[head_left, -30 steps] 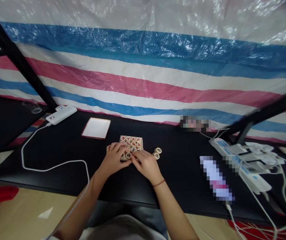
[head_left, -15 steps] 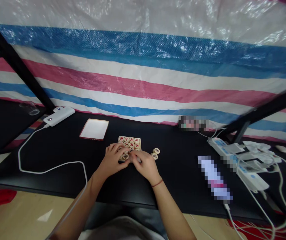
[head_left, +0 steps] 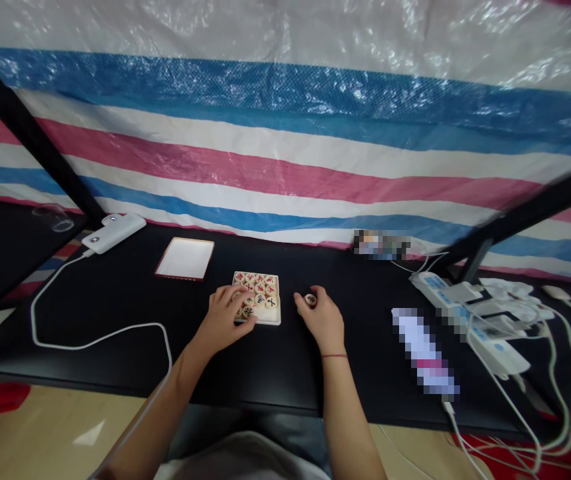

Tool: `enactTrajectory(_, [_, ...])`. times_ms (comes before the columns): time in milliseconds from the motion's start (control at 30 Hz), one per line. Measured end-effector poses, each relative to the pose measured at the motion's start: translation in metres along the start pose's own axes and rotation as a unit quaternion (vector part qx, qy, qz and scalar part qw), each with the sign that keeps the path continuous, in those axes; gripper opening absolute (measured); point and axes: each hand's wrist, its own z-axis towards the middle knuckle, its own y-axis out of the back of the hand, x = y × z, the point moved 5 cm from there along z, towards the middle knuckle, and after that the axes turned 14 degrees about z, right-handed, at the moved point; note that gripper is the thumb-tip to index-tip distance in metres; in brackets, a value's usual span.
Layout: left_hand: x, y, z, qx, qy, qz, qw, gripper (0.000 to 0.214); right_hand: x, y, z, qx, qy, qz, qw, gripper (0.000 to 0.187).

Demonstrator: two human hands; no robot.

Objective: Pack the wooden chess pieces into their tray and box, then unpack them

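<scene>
A shallow white box (head_left: 279,308) holds rows of round Chinese chess pieces (head_left: 259,289), red characters at the back and black ones in front. Bare white floor shows at its front right corner. My left hand (head_left: 225,315) curls over the box's left side, thumb at the front edge and fingers across the pieces, hiding some of them. To the right of the box, my right hand (head_left: 326,321) has thumb and fingers closed around a Chinese chess piece (head_left: 310,300) with a dark character. Whether a second piece lies under this hand is hidden.
A box lid (head_left: 185,259) lies inside up at the back left. The white power bank (head_left: 116,233) has a cable (head_left: 100,337) running past my left forearm. On the right are a blurred-out phone (head_left: 425,353) and a power strip (head_left: 485,340) with plugs and cables.
My right hand has left the box's front right corner and moved right to the loose chess pieces. A black piece now shows near that corner. My left hand has stayed in place.
</scene>
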Motion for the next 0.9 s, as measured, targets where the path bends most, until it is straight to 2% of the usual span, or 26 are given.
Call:
enactTrajectory(133, [-0.001, 0.001, 0.0, -0.001, -0.003, -0.001, 1.0, 0.035, 0.012, -0.008, 0.0, 0.028, -0.006, -0.049, 0.998, 0.026])
enactTrajectory(267, [-0.001, 0.001, 0.0, -0.002, -0.005, 0.003, 1.0, 0.034, 0.015, -0.003, 0.001, 0.028, -0.021, -0.039, 0.999, 0.019])
enactTrajectory(333, [-0.002, 0.0, 0.0, -0.002, -0.006, 0.006, 1.0, 0.033, 0.02, 0.003, 0.001, -0.006, 0.001, -0.011, 1.0, 0.02])
enactTrajectory(433, [-0.002, -0.002, 0.0, -0.009, -0.006, 0.008, 1.0, 0.034, 0.037, 0.008, -0.003, -0.029, 0.079, 0.091, 0.992, 0.026])
enactTrajectory(533, [-0.004, -0.005, 0.0, -0.009, -0.02, 0.002, 1.0, 0.039, 0.06, 0.0, -0.014, 0.049, 0.156, 0.215, 0.963, 0.024])
enactTrajectory(667, [-0.005, -0.008, 0.001, -0.005, -0.052, -0.025, 0.998, 0.04, 0.085, -0.012, -0.032, 0.144, 0.208, 0.287, 0.924, 0.022])
enactTrajectory(767, [-0.006, -0.004, 0.001, -0.027, -0.063, -0.041, 0.997, 0.033, 0.092, -0.015, -0.038, 0.162, 0.217, 0.31, 0.911, 0.022])
enactTrajectory(900, [-0.009, 0.002, 0.002, -0.042, -0.053, -0.041, 0.997, 0.025, 0.086, -0.012, -0.035, 0.133, 0.209, 0.302, 0.92, 0.022])
